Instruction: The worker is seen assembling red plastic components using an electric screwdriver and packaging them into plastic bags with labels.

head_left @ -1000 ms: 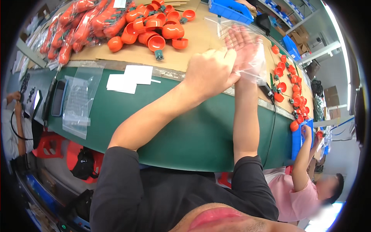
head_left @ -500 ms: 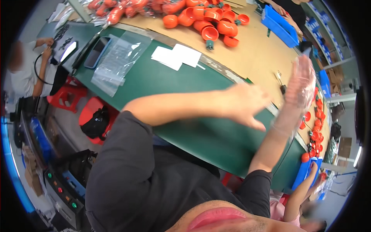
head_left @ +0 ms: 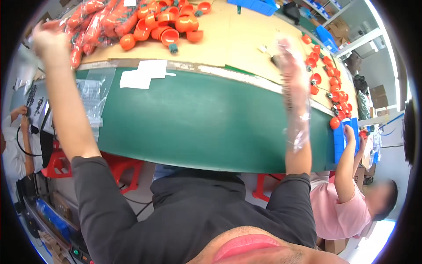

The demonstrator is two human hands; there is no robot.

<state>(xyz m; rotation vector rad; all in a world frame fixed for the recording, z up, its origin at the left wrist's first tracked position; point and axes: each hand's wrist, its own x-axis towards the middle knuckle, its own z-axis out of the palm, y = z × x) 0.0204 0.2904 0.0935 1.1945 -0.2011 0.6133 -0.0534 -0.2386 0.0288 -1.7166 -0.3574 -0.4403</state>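
Observation:
My right hand (head_left: 288,55) is raised over the brown cardboard sheet (head_left: 237,42) and grips a clear plastic bag (head_left: 299,119), which drapes down over the hand and forearm. My left hand (head_left: 47,37) is stretched far out to the left, beside the bagged orange parts (head_left: 94,22). It is blurred, and I cannot tell whether it holds anything. A pile of loose orange cup-shaped parts (head_left: 169,24) lies at the far side of the cardboard, between both hands.
The green table mat (head_left: 211,127) bears white paper slips (head_left: 143,75) and a stack of clear bags (head_left: 92,94). More orange parts (head_left: 327,79) line the right edge. A co-worker in pink (head_left: 343,207) reaches to a blue tray (head_left: 340,138). Another person (head_left: 13,145) sits left.
My left arm has swung from the table's middle out to the far left, up by the bagged orange parts. The right hand still holds the clear bag up.

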